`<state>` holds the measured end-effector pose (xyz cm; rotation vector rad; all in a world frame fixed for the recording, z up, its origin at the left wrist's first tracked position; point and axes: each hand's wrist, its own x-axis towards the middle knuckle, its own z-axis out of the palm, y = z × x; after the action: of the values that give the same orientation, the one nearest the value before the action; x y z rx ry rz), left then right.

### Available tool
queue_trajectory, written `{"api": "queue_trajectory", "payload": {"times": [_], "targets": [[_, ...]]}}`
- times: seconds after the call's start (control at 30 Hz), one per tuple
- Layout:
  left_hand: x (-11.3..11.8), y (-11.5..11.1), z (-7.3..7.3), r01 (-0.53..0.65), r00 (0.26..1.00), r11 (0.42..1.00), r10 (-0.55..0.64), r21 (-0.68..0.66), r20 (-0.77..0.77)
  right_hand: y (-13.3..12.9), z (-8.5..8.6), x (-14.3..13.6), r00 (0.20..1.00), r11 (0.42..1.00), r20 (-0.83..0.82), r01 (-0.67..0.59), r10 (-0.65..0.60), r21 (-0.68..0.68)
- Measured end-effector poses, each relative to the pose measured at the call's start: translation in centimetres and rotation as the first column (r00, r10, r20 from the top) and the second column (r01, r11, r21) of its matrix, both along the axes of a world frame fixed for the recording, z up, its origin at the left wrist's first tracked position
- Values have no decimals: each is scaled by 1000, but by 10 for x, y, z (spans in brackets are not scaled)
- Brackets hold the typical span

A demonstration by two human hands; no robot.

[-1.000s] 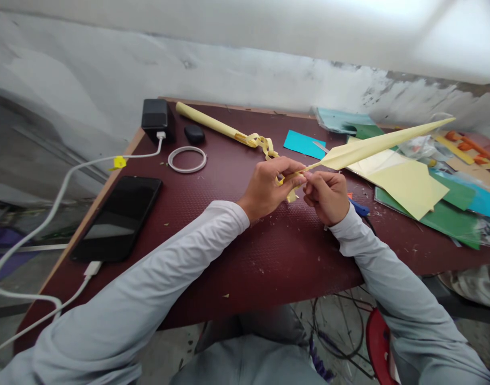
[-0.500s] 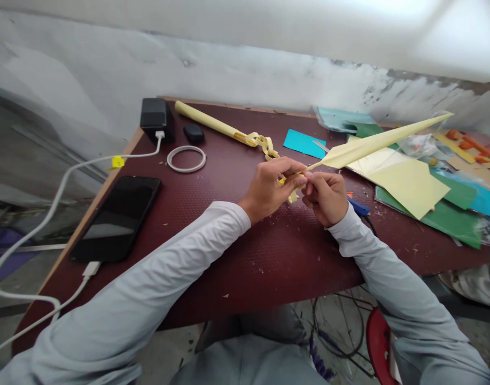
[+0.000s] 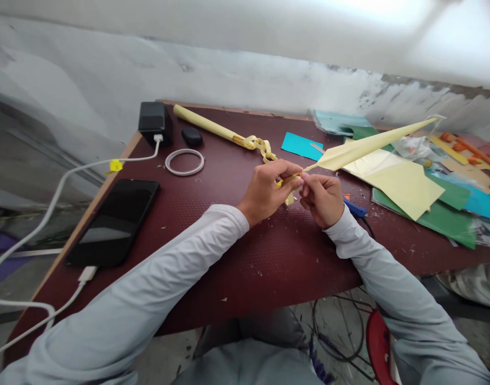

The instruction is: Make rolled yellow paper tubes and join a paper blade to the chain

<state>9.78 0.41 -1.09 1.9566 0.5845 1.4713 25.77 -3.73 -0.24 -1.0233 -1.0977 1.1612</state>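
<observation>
A long pale-yellow paper piece (image 3: 365, 145), folded to a point at its far right end, narrows to a thin stem between my hands. My left hand (image 3: 266, 190) is closed around that stem, with a curled yellow strip (image 3: 289, 199) hanging below its fingers. Right beside it, my right hand (image 3: 321, 197) pinches the stem with thumb and forefinger; the fingertips of both hands nearly touch. Beyond my left hand lies a rolled yellow paper tube (image 3: 207, 124) with curled strips (image 3: 263, 148) at its near end.
A black phone (image 3: 114, 222), a coiled white cable (image 3: 184, 162), a black power block (image 3: 153, 120) and a small black case (image 3: 192, 136) lie at left. Coloured sheets (image 3: 413, 187), a blue card (image 3: 301, 145) and a blue-handled tool (image 3: 355, 207) lie at right. A wall stands behind the table.
The view has shifted slightly. Both hands keep their grip on the yellow paper stem, and the paper's pointed end sits slightly lower and further left in view.
</observation>
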Motion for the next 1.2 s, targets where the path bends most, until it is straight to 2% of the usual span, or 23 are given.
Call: {"api": "queue_trajectory", "payload": {"times": [0.23,0.77,0.97,1.07,1.2], "targets": [[1,0,-3,-10,1000,998,11,-63,11,-1,2,-1,1000,1000,10,10,-10,6],[1,0,-2,17,1000,999,-17,-50,2,-1,3,0,1000,1000,-1,19,-19,14],[1,1,-5,36,999,990,-33,-133,31,-2,2,2,999,1000,28,17,-18,26],[2,2,-7,101,991,968,-76,-229,113,-1,4,5,999,999,26,30,-31,45],[1,7,-8,271,947,881,-173,-388,270,3,12,16,993,988,-1,114,-115,108]]}}
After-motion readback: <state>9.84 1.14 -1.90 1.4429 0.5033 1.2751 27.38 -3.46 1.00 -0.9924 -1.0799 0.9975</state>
